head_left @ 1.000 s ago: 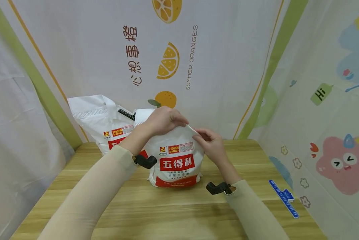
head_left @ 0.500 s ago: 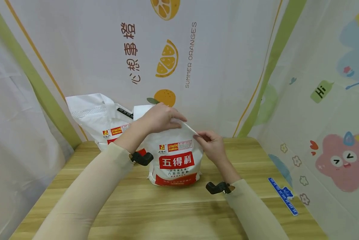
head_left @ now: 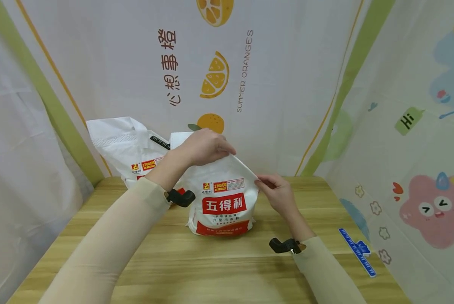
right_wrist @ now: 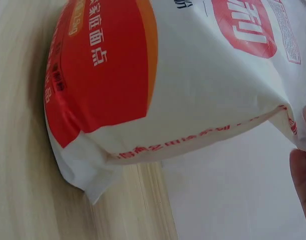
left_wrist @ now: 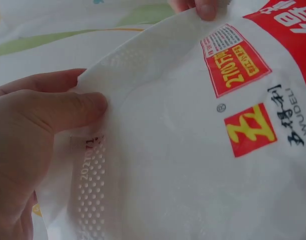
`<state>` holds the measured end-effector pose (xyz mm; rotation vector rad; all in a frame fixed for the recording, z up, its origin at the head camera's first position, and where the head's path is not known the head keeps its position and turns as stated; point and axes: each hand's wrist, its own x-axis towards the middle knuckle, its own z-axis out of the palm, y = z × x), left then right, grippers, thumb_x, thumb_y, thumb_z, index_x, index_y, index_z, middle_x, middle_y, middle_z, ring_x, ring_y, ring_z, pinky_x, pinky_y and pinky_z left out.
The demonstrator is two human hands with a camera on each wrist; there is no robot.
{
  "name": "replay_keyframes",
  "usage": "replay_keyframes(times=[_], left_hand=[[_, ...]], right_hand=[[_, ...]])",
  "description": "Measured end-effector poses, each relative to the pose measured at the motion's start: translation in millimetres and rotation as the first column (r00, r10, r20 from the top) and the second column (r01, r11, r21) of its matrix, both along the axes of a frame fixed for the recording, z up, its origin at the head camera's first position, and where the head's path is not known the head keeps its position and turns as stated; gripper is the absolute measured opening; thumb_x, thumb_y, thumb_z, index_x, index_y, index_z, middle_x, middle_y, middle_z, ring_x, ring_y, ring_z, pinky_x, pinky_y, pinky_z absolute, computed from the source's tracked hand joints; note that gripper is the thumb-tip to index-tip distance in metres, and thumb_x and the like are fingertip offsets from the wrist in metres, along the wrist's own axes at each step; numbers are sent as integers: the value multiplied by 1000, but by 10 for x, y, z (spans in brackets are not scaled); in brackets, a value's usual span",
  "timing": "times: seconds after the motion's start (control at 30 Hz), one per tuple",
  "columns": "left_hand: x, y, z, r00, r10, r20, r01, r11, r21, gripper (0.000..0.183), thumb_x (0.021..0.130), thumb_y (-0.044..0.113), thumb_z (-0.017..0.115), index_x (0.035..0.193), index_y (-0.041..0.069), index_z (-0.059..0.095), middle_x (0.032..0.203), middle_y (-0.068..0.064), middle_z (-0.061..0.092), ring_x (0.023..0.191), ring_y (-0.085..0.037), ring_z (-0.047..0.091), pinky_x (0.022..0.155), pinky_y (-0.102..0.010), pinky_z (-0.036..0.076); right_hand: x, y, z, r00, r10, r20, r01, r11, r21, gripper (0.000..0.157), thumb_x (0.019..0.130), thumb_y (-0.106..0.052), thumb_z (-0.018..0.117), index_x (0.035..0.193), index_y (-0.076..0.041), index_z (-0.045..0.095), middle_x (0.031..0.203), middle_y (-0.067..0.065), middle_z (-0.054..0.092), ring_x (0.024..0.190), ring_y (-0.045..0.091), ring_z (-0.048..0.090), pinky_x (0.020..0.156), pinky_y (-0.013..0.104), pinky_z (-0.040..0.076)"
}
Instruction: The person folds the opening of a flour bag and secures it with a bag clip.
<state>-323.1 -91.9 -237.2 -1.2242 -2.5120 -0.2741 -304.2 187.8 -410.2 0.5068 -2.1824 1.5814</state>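
Observation:
A white flour bag with red print stands upright on the wooden table. My left hand pinches its folded upper edge; in the left wrist view, the thumb of the left hand lies on the front near a dotted embossed strip. My right hand pinches the bag's right upper corner between thumb and fingers. From there the top edge slopes tautly up toward the left hand. In the right wrist view, the side of the flour bag bulges above the table, and only part of the right hand shows.
Behind my left forearm leans a second white flour bag, with a black toothed strip at its top. A blue clip with ruler-like marks lies on the table near the right edge. Printed curtains hang at the back and sides.
My right hand has slid rightward and slightly down along the bag's top edge to its corner, drawing that edge out. The left hand stays on the upper fold. The view shifts slightly.

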Motion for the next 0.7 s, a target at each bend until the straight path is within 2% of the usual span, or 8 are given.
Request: replay_keyframes(times=[0.2,0.37,0.47,0.53,0.6,0.7], left_hand=[[-11,10,-44,999,-18,-48,20,999,35,14,101,12,79,106,18,90,102,0,86,92,-22,79,83,-39,61],[-17,13,-43,997,-20,-73,22,999,30,17,100,8,78,103,18,91,101,1,86,91,-21,78,89,-42,59],[-16,5,-41,997,-29,-77,31,999,23,19,100,7,76,103,19,91,99,1,85,89,-21,78,87,-42,59],[-17,-6,-44,995,-47,-84,50,998,26,19,99,7,76,103,18,91,96,0,84,85,-21,77,82,-41,58],[-19,-21,-53,993,-72,-95,75,997,32,20,99,6,76,103,18,91,92,0,83,81,-21,75,78,-40,57],[-31,-50,-77,988,-96,-117,101,994,37,21,97,5,76,103,19,91,90,1,82,80,-20,73,78,-41,53]], right_hand=[[7,-20,-43,998,-40,-51,40,999,-5,17,95,2,82,111,0,85,98,23,71,87,3,64,75,13,60],[23,-46,-58,985,-75,-158,84,995,48,16,94,2,83,109,-2,87,95,18,74,87,5,61,72,12,55],[35,-53,-75,968,-89,-237,117,987,109,19,92,2,84,110,-4,87,94,14,74,84,8,60,69,13,51],[35,-53,-92,950,-92,-298,139,980,143,21,91,4,85,111,-4,87,92,12,74,81,10,59,67,14,48],[30,-53,-103,921,-93,-378,172,968,181,24,88,5,87,110,-5,87,89,11,73,76,13,58,63,15,45],[11,-52,-109,857,-75,-510,226,944,241,27,84,5,90,109,-6,88,85,9,70,69,15,55,59,17,43]])
